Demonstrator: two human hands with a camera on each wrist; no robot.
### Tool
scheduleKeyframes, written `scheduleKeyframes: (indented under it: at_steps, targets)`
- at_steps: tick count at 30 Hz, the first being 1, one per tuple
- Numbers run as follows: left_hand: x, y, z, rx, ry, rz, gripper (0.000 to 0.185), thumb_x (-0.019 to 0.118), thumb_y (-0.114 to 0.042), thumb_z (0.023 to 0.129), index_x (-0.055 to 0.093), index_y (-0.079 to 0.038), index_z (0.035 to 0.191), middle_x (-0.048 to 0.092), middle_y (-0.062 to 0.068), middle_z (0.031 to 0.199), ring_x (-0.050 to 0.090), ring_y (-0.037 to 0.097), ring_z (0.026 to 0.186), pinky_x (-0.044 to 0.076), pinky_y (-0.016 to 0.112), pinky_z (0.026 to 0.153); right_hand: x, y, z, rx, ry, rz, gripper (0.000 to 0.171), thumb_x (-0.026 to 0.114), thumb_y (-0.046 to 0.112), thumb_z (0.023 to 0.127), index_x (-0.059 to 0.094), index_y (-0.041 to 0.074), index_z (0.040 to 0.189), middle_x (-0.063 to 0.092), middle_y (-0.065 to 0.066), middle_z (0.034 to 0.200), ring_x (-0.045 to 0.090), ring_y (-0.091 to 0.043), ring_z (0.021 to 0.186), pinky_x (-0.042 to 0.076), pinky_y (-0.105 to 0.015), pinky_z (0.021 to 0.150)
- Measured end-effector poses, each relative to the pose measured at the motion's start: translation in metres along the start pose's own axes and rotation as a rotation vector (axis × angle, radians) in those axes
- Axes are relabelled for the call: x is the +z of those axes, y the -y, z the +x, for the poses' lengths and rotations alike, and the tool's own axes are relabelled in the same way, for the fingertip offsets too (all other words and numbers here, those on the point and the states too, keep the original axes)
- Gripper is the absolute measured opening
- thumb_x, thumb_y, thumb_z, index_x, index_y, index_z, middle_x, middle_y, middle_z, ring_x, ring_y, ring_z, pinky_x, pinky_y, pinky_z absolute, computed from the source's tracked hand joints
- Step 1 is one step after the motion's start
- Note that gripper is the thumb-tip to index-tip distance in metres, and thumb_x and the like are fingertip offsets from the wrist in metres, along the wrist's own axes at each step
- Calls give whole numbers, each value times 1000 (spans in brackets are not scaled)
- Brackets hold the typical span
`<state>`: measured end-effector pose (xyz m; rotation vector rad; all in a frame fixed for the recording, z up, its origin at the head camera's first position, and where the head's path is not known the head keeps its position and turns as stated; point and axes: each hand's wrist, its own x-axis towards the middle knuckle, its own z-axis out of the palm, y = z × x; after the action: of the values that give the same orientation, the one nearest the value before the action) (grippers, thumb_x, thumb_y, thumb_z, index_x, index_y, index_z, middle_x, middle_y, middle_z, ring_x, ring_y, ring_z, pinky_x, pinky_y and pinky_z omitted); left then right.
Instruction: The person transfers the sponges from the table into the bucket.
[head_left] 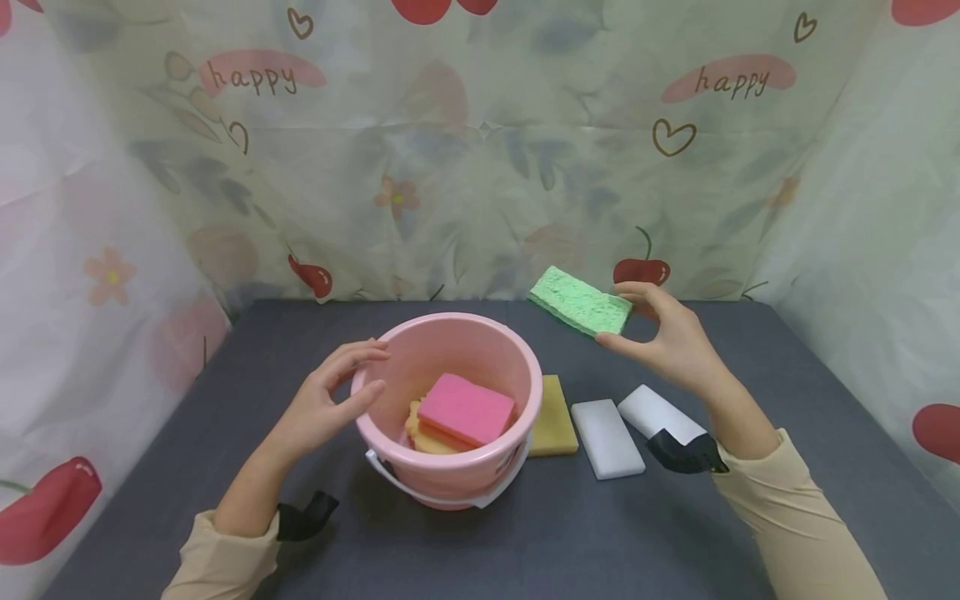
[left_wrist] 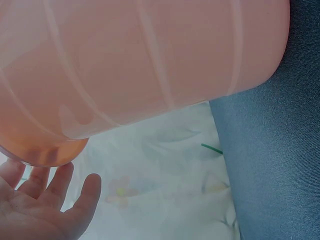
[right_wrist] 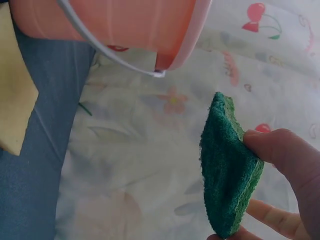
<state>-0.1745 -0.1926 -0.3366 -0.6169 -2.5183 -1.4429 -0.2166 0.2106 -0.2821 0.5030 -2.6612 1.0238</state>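
Observation:
Between the thumb and fingers of my right hand (head_left: 667, 337) is a green sponge (head_left: 580, 302), held by its right end above the table, to the right of the bucket. Its darker scouring side (right_wrist: 222, 160) faces the right wrist camera. A pink bucket (head_left: 448, 492) stands upright, its white handle (head_left: 480, 500) hanging down in front. Inside lie a pink sponge (head_left: 465, 408) and, partly hidden beneath it, a yellow one (head_left: 435, 440). My left hand (head_left: 330, 404) is at the bucket's left rim, fingertips touching it and thumb apart from the fingers.
Right of the bucket on the dark table (head_left: 585, 533) lie a yellow sponge (head_left: 552, 421), partly hidden by the bucket, a white sponge block (head_left: 607, 439) and another white block (head_left: 660, 414) near my right wrist. A patterned curtain (head_left: 480, 208) rises behind and at both sides.

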Motion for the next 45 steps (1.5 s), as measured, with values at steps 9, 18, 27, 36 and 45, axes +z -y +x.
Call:
scheduleKeyframes:
  at_steps: [9, 18, 27, 36, 45]
  targets:
    - [0, 0, 0, -7, 2, 0, 33, 62, -14, 89, 56, -8, 121, 49, 6, 136, 39, 23, 130, 31, 5, 96, 3, 11, -3, -65, -18, 22, 60, 74, 24, 79, 47, 12, 131, 53, -14, 131, 53, -34, 117, 40, -53, 98]
    - [0, 0, 0, -5, 3, 8, 34, 61, -14, 89, 56, -6, 121, 49, 6, 136, 39, 21, 130, 36, 49, 106, 6, 24, -6, -84, 0, 31, 59, 74, 26, 79, 48, 15, 130, 53, -10, 131, 51, -29, 116, 38, -50, 101]
    - [0, 0, 0, -1, 6, -17, 34, 61, -13, 89, 55, -5, 121, 48, 8, 137, 39, 25, 130, 34, 55, 105, 16, 32, -9, -133, 12, 34, 60, 77, 25, 76, 50, 13, 129, 55, -6, 128, 53, -25, 113, 41, -46, 100]
    - [0, 2, 0, -1, 4, -12, 33, 62, -13, 88, 56, -8, 121, 48, 8, 136, 39, 25, 130, 35, 56, 105, 25, 43, -13, -190, 18, 39, 60, 78, 21, 75, 52, 12, 127, 57, -6, 125, 53, -20, 107, 43, -43, 97]
    - [0, 2, 0, 13, 2, -7, 33, 61, -12, 89, 57, -9, 121, 49, 6, 136, 39, 23, 130, 35, 55, 104, 34, 53, -17, -257, 60, 14, 61, 79, 24, 73, 53, 12, 127, 57, -3, 125, 52, -18, 108, 44, -42, 92]
